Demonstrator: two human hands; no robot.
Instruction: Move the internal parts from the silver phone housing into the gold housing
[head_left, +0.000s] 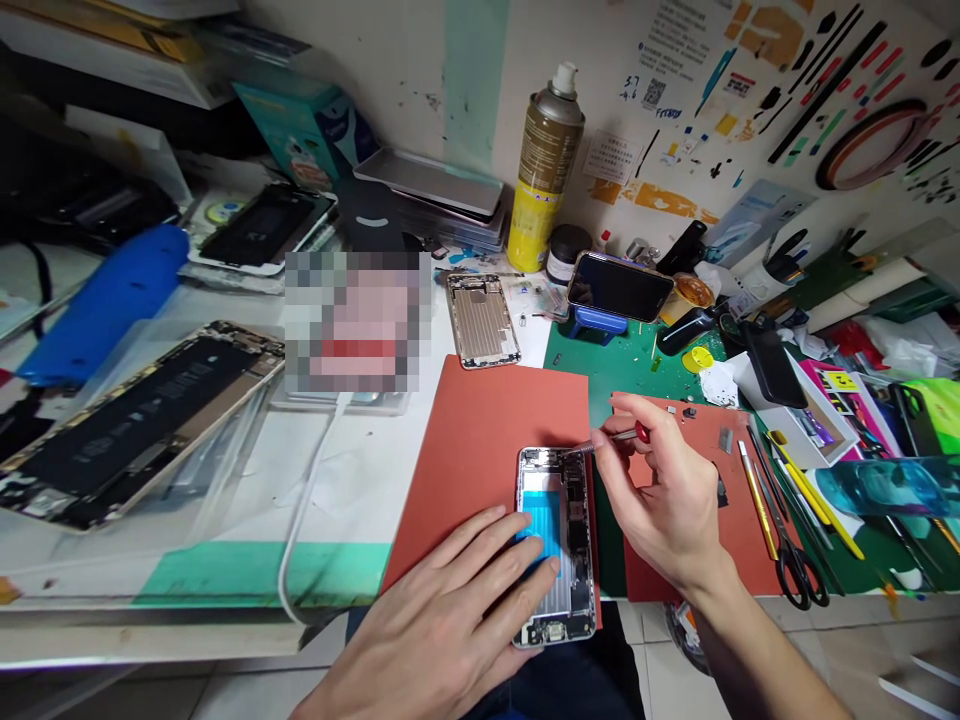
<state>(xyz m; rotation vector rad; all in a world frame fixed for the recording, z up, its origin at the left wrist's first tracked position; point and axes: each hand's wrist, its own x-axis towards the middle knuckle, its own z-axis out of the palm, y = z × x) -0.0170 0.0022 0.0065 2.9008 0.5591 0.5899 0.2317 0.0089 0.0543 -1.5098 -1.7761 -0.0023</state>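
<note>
An opened phone point(576, 590) with its inner parts bare lies on an orange-brown mat at the front edge of the bench. A bright blue strip point(541, 505) covers part of its inside. My left hand point(457, 610) rests over the phone's left side, fingers close together on top and the thumb at its bottom end, holding it. In my right hand point(667, 490) a thin screwdriver point(619, 436) with a red end cap is pinched between thumb and fingers. Its tip meets the phone's upper right corner, where the exact contact point is too small to make out.
Behind the orange-brown mat point(495, 420) lies an empty phone housing point(484, 320). Another opened phone point(150, 420) is on the left. A spray can point(544, 170) and a propped phone point(621, 287) stand at the back. Scissors point(799, 580) and tweezers point(757, 500) lie right.
</note>
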